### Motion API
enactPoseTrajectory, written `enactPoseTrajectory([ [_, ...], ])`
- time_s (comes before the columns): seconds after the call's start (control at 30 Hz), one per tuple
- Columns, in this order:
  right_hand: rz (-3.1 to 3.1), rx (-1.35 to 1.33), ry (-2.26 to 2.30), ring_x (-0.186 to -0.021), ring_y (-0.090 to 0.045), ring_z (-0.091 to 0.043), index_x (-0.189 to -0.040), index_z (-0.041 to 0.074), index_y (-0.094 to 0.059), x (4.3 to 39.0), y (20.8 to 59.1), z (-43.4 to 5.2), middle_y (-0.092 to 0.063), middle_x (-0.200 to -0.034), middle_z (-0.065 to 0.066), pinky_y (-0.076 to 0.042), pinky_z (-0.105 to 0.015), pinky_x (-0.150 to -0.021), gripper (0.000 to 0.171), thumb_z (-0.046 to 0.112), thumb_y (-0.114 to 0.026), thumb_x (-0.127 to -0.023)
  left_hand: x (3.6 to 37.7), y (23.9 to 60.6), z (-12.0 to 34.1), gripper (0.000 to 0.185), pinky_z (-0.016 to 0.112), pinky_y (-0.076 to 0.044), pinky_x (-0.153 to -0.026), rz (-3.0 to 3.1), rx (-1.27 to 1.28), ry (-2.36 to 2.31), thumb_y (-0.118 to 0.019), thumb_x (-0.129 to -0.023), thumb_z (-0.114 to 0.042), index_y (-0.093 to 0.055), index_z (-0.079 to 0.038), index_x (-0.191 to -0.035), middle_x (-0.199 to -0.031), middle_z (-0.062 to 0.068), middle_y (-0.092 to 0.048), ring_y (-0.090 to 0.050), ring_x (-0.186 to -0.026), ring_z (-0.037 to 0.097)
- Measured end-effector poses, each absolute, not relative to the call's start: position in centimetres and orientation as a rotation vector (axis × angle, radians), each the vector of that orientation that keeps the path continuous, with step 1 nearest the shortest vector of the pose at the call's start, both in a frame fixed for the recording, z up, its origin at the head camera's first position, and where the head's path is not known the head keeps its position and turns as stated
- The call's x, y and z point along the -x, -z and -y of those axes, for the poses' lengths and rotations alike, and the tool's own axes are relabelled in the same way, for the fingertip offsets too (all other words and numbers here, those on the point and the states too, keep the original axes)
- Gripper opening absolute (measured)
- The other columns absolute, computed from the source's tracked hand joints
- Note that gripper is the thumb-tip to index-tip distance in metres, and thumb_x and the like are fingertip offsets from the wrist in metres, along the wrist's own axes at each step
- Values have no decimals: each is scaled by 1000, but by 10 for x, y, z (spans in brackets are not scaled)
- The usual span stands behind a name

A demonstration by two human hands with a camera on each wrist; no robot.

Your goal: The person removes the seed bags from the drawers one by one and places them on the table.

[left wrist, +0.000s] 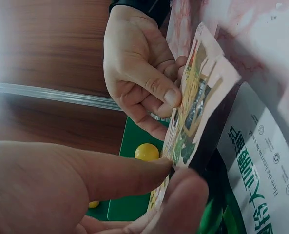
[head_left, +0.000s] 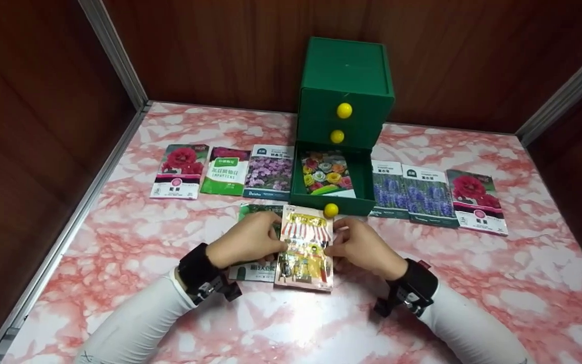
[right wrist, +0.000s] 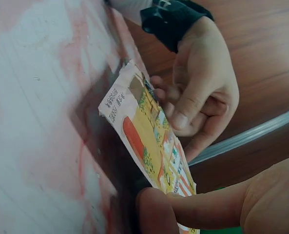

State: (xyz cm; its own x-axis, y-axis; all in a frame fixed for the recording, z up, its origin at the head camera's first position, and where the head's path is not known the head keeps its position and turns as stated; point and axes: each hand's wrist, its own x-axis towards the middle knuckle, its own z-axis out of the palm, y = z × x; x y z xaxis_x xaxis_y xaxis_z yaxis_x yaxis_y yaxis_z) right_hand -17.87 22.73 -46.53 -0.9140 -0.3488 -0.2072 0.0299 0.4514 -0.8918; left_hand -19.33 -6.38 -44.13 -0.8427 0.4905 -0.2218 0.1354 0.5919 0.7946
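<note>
left hand [head_left: 248, 240] pinches packet [head_left: 305, 247] left edge | right hand [head_left: 359, 245] pinches right edge | packet between hands, just before open drawer [head_left: 332, 202] | risk: thin grip slips, packet drops onto green packet [head_left: 256, 270] beneath

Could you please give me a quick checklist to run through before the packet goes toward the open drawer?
1. Left hand pinches packet: ok.
2. Right hand pinches its other edge: ok.
3. Bottom drawer open: ok.
4. Room in drawer: cannot tell; one flower packet already lies inside.
5. Green packet beneath is free of the lift: cannot tell.
</note>
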Motion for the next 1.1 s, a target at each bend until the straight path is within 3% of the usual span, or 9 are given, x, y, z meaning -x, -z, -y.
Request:
enactPoseTrajectory([
  [0.5,-2369,202,1451,-61,-71,-21,-145,-15,-50,178,464,-238,-74,-83,-11,-59,-32,-58,61,3,-83,-98,194,447,62,72,34,-63,-68,-2404,-563,-1122,-86,-100,-22,-53,6,-157,-78,4,-76,-64,-50,14],
  [0.63,-2388,216,1420,-61,-73,-21,-143,-15,-50,178,464,-239,-75,-82,-11,-59,-32,-58,59,3,-83,-97,195,449,62,69,41,-65,-86,-2445,-582,-1077,-87,-99,-22,-57,6,-154,-76,0,-75,-66,-54,14],
  [0.77,-2402,213,1394,-61,-74,-23,-142,-15,-51,179,463,-240,-76,-83,-11,-61,-33,-58,59,3,-84,-97,195,449,62,66,47,-59,-106,-2482,-608,-1047,-88,-97,-22,-61,7,-150,-73,-5,-71,-65,-58,11],
  [1.1,-2451,218,1315,-64,-76,-25,-139,-11,-56,181,459,-246,-76,-86,-10,-61,-34,-60,53,6,-84,-98,194,447,63,64,48,-59,-105,-2480,-622,-1049,-87,-97,-19,-62,7,-150,-71,-4,-70,-63,-57,11],
])
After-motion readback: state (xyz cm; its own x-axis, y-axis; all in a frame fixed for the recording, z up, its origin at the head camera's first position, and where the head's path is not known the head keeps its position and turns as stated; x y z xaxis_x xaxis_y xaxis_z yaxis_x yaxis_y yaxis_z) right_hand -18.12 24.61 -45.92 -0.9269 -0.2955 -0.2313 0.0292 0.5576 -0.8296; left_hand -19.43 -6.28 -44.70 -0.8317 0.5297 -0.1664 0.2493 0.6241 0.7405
